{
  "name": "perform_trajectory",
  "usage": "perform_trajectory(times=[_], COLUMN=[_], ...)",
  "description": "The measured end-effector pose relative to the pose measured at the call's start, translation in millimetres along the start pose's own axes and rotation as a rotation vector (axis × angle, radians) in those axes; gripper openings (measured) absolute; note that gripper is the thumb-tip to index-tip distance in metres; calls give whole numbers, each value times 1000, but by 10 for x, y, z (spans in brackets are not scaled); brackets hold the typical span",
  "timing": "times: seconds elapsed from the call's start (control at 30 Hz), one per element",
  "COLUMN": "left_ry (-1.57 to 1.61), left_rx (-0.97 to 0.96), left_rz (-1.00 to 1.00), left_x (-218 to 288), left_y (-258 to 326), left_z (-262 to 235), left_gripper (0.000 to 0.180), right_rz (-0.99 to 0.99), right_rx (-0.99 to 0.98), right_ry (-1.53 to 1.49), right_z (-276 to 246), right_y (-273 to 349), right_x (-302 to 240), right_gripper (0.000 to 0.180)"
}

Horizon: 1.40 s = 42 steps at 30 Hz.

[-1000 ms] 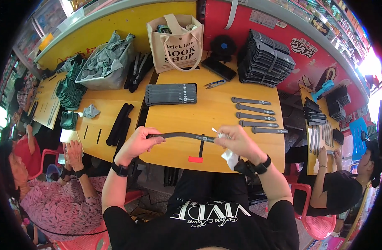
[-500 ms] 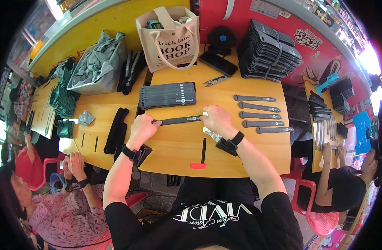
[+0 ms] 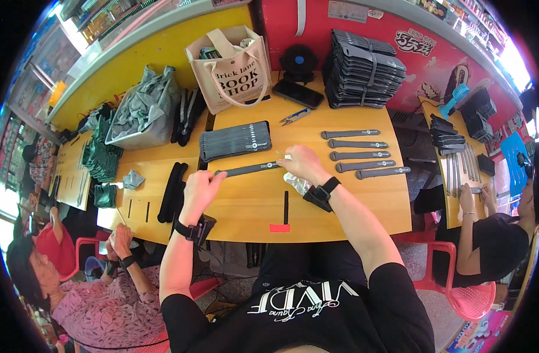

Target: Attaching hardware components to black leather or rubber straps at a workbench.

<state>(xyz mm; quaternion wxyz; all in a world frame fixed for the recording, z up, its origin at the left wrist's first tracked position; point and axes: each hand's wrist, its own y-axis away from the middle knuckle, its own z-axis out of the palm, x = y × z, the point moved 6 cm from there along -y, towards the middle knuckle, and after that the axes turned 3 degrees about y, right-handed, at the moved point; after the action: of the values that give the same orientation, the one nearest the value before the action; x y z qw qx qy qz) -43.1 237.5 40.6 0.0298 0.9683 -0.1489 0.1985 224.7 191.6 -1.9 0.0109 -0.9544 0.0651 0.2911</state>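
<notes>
A dark grey strap (image 3: 249,169) with a small white print is stretched between my hands, above the wooden table. My left hand (image 3: 201,191) pinches its left end. The fingers of my right hand (image 3: 305,167) are closed at its right end, by the print. A crumpled white cloth (image 3: 295,183) hangs from under that palm, and a thin pale tip pokes out by the fingers. Just beyond the strap lies a neat row of overlapping grey straps (image 3: 233,142). To the right of my right hand, several single straps (image 3: 359,156) lie one below another.
Behind stand a canvas tote bag (image 3: 234,70), a black phone (image 3: 298,94), blue-handled thread snips (image 3: 296,116), a small fan (image 3: 297,62) and a tall bundled strap stack (image 3: 365,70). Left is a bin of grey cloth (image 3: 143,112). A black strip and red tape (image 3: 279,228) mark the near table. Other people sit either side.
The whole view has shifted and tilted slightly. Both my hands still hold the strap, its right end now a little higher. The straps on the table appear unmoved.
</notes>
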Motion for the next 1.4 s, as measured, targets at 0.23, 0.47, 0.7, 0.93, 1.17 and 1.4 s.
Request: perform_trajectory(times=[0.23, 0.47, 0.7, 0.93, 1.17, 1.4], left_ry=[200, 160, 648, 799, 840, 838], left_rx=[90, 442, -173, -384, -420, -426], left_rz=[366, 464, -388, -469, -441, -447], left_x=[591, 555, -602, -816, -728, -785], left_y=[402, -13, -1134, -1221, -1258, -1301], left_z=[338, -147, -11, 126, 158, 221], left_gripper=[38, 30, 44, 34, 30, 29], right_rz=[-59, 24, 211, 229, 148, 238], right_rx=[-134, -51, -76, -142, -208, -309], right_ry=[-254, -527, -706, -684, -745, -838], right_z=[-358, -634, -514, -586, -480, -514], right_y=[661, 1655, 2016, 1849, 1572, 1041], right_x=[-72, 326, 552, 475, 280, 167], right_gripper=[37, 22, 14, 16, 16, 18])
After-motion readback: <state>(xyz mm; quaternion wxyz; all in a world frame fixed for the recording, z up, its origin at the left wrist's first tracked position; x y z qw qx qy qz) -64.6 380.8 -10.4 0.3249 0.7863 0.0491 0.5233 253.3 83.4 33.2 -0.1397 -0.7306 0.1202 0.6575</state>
